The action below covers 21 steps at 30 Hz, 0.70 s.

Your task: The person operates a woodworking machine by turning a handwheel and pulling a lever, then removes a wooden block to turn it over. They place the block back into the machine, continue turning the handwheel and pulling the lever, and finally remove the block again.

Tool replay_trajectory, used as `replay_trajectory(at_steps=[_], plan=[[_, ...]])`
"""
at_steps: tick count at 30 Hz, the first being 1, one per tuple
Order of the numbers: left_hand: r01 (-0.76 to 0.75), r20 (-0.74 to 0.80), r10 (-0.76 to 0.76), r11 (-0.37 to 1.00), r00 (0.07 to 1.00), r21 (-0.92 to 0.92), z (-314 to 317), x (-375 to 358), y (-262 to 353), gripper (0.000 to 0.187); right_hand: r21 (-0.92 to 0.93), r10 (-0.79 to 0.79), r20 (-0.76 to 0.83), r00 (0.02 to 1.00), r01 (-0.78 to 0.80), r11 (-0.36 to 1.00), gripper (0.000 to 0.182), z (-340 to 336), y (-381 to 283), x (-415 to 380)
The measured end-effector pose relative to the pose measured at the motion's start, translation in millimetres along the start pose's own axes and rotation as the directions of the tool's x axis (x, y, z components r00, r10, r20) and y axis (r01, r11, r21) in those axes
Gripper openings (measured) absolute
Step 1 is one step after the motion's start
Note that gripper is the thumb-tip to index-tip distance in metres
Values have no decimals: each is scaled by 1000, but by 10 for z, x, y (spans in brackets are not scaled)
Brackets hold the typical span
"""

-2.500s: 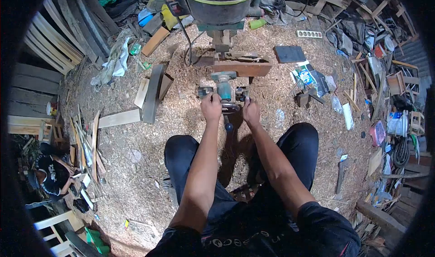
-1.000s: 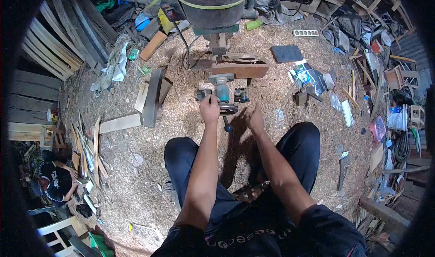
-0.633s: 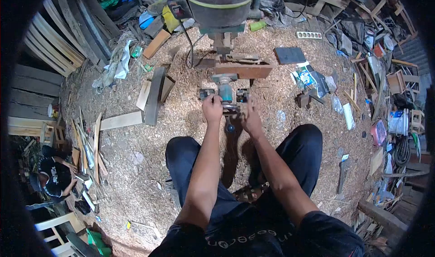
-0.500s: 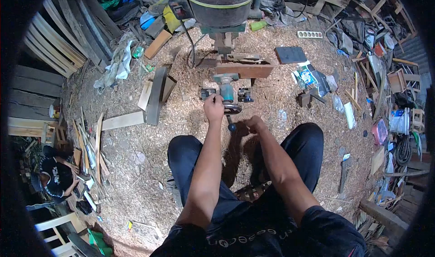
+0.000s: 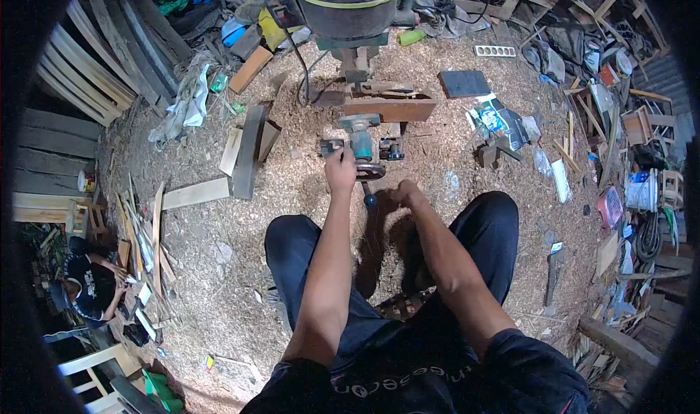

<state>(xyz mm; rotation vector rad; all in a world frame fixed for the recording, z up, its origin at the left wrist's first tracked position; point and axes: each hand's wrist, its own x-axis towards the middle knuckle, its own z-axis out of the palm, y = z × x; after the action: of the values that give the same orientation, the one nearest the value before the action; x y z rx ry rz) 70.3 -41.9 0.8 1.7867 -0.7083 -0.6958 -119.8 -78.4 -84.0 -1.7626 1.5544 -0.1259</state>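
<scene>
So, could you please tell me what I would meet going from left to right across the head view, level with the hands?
Pale plank, dark gray board, left hand, black handwheel, right hand, pink plastic item.

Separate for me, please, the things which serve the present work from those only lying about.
Seemingly in the work:
green machine
handwheel
ball-ended lever
left hand, at the machine
right hand, near the lever

Apparently lying about:
power strip
dark slab
pink basket
</scene>
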Motion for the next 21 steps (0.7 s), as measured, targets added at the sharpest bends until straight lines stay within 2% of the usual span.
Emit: replay_trajectory(at_steps=[2,5,9,10,12,13,14,16,17,18,21], plan=[[-8,-11,8,999,1000,-38,-32,-90,96,34,97,-20,-184,983,39,994,103,13,50,-32],[-49,-48,48,998,998,-25,28,-9,11,33,-36,-219,-27,975,217,975,96,80,98,-143],[-95,-72,97,995,993,33,33,-14,-81,33,93,-121,-132,984,134,987,94,38,49,-103],[-95,-69,96,995,993,16,34,36,-75,33,63,-219,-370,903,259,964,100,21,-8,-108],[-74,-53,73,997,996,-14,42,12,-120,32,38,-173,-67,983,176,984,104,-9,-67,-103],[-54,-48,54,999,997,-1,40,-24,-121,32,17,-134,88,987,133,991,106,26,-5,-69],[-42,-46,42,999,998,11,30,-14,-100,32,102,-226,-72,971,233,967,113,123,36,45],[12,-22,-12,1000,1000,-18,23,-5,-77,32,133,-157,-62,986,164,977,111,-110,-272,43],[-8,-31,8,1000,999,1,33,-17,-65,32,148,-124,-56,991,131,980,110,-238,-453,-9],[-30,-40,31,999,999,23,29,-22,-51,31,37,-128,-104,986,133,990,112,-299,-562,-70],[-76,-56,78,996,995,38,13,-12,-26,30,77,-382,-210,900,404,911,113,64,-150,-13]])
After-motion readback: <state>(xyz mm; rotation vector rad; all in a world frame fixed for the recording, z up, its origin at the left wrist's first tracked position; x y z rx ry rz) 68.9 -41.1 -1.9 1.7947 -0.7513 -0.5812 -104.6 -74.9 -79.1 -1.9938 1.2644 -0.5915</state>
